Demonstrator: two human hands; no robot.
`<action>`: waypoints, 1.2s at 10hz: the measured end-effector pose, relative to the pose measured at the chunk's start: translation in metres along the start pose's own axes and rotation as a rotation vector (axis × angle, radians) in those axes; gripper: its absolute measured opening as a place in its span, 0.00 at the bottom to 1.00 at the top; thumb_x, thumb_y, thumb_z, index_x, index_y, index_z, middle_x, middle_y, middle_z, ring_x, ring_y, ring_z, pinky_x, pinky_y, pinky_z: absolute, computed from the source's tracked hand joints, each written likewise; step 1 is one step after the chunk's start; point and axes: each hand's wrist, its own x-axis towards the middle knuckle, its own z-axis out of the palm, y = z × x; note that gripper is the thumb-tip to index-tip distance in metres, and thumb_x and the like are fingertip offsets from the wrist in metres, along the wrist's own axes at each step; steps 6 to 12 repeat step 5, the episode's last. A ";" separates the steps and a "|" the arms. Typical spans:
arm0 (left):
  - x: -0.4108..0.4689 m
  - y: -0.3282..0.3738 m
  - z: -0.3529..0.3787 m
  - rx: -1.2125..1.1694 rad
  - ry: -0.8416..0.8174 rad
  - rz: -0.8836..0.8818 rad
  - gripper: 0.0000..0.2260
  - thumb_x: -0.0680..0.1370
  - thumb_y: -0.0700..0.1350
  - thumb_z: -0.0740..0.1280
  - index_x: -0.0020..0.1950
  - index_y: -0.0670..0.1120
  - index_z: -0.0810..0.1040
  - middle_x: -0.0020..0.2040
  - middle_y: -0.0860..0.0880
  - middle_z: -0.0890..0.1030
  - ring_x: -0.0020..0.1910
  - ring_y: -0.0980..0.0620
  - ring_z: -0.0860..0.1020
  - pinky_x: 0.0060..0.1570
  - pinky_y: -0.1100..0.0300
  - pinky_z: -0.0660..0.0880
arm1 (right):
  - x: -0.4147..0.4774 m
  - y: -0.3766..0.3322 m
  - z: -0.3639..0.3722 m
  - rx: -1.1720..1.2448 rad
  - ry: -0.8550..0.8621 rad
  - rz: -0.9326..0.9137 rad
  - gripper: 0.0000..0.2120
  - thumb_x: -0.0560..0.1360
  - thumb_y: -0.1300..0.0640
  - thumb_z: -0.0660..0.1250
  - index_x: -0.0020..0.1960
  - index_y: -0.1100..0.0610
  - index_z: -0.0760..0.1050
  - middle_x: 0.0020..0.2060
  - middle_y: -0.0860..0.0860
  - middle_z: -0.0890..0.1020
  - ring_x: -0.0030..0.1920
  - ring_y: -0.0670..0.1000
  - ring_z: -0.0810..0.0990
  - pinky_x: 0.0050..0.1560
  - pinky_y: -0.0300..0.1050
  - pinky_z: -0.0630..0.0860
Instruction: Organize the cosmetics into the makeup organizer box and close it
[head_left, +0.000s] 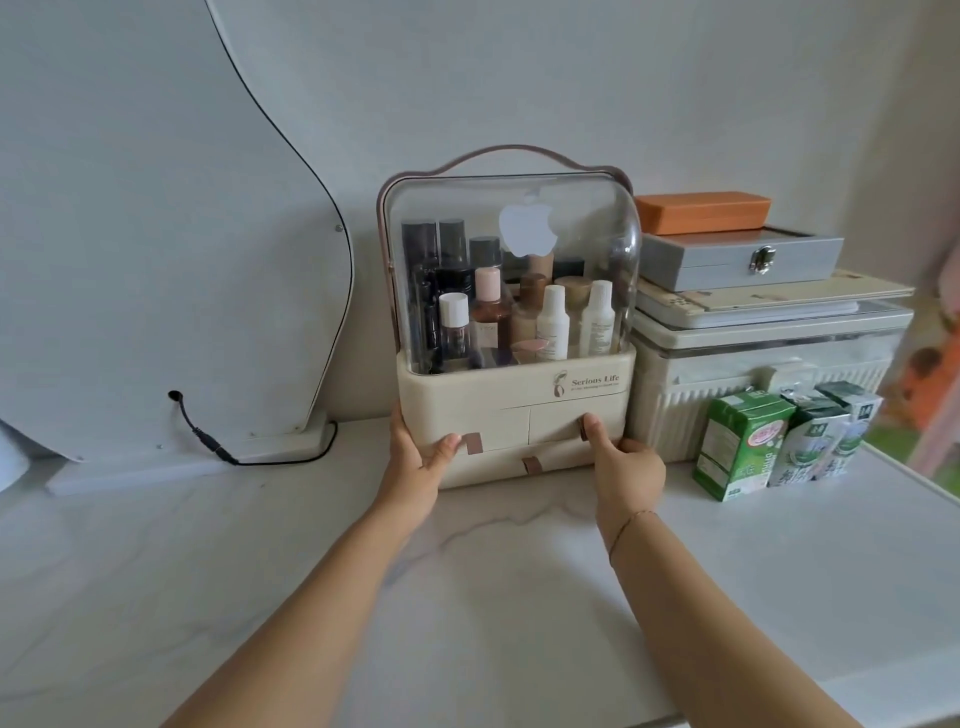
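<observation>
Nearly done: cosmetics (524, 322) in, clear lid (582, 218) down, left hand (415, 460) and right hand (626, 467) grip the organizer box (519, 387), fingers (399, 423) curled round its sides; next, seat drawers (550, 423) flush.

Cream makeup organizer box (519, 384) stands upright, clear lid seemingly shut over bottles (524, 317).

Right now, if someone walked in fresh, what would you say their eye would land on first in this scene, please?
First, the cream makeup organizer box at the centre of the white table, its clear domed lid closed over upright bottles. The left hand and right hand hold its base at the lower corners, thumbs on the drawer fronts. To its right, an orange case tops stacked boxes, green cartons in front.
</observation>
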 end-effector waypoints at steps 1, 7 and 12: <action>0.001 0.000 0.000 -0.008 -0.004 -0.008 0.31 0.78 0.45 0.64 0.74 0.54 0.50 0.57 0.59 0.76 0.45 0.79 0.74 0.41 0.78 0.69 | 0.000 0.001 0.001 -0.016 0.001 -0.018 0.27 0.66 0.40 0.73 0.38 0.66 0.74 0.31 0.54 0.70 0.31 0.51 0.66 0.30 0.43 0.63; -0.040 -0.019 -0.026 0.099 -0.121 -0.127 0.34 0.76 0.50 0.67 0.76 0.47 0.52 0.71 0.57 0.63 0.72 0.55 0.64 0.72 0.53 0.61 | -0.016 -0.001 -0.016 -0.147 -0.157 -0.089 0.24 0.77 0.41 0.57 0.47 0.63 0.76 0.48 0.60 0.76 0.53 0.60 0.74 0.52 0.50 0.68; -0.040 -0.019 -0.026 0.099 -0.121 -0.127 0.34 0.76 0.50 0.67 0.76 0.47 0.52 0.71 0.57 0.63 0.72 0.55 0.64 0.72 0.53 0.61 | -0.016 -0.001 -0.016 -0.147 -0.157 -0.089 0.24 0.77 0.41 0.57 0.47 0.63 0.76 0.48 0.60 0.76 0.53 0.60 0.74 0.52 0.50 0.68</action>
